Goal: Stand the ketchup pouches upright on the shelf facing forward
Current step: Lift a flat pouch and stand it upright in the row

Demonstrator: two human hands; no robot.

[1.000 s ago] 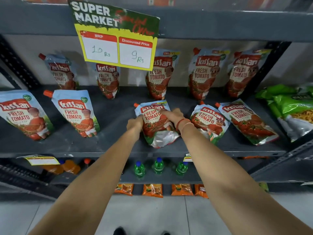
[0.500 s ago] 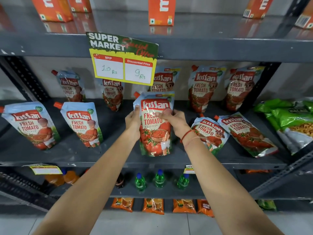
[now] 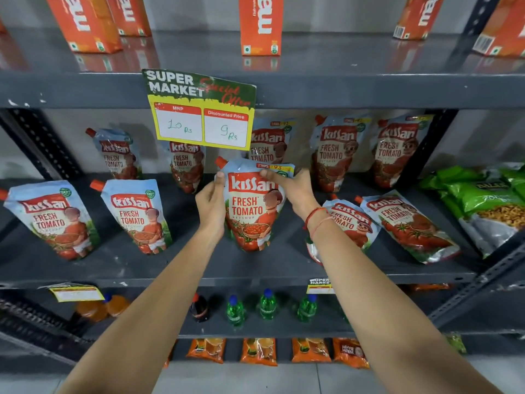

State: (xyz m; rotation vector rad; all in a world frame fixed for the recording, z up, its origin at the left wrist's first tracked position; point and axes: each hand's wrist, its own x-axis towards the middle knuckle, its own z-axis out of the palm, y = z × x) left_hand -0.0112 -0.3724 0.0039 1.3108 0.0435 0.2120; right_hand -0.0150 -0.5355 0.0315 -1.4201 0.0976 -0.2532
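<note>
A Kissan ketchup pouch (image 3: 251, 211) stands upright in the middle of the grey shelf (image 3: 255, 268), label facing me, its base on the shelf. My left hand (image 3: 210, 206) grips its upper left edge below the red spout. My right hand (image 3: 295, 189) pinches its top right corner. Two upright pouches (image 3: 136, 214) stand at front left. Several more (image 3: 335, 155) lean against the back wall. To the right, two pouches (image 3: 409, 223) lie flat or tilted on the shelf, one partly behind my right wrist.
A yellow price sign (image 3: 201, 109) hangs from the shelf above, over the back row. Green snack bags (image 3: 483, 200) fill the shelf's right end. Orange cartons (image 3: 261, 24) stand on the top shelf. Small bottles (image 3: 267, 305) stand on the shelf below.
Both hands lifted the pouch from lying flat, turned it upright and set its base on the shelf, a little farther back. The view tilted upward.
</note>
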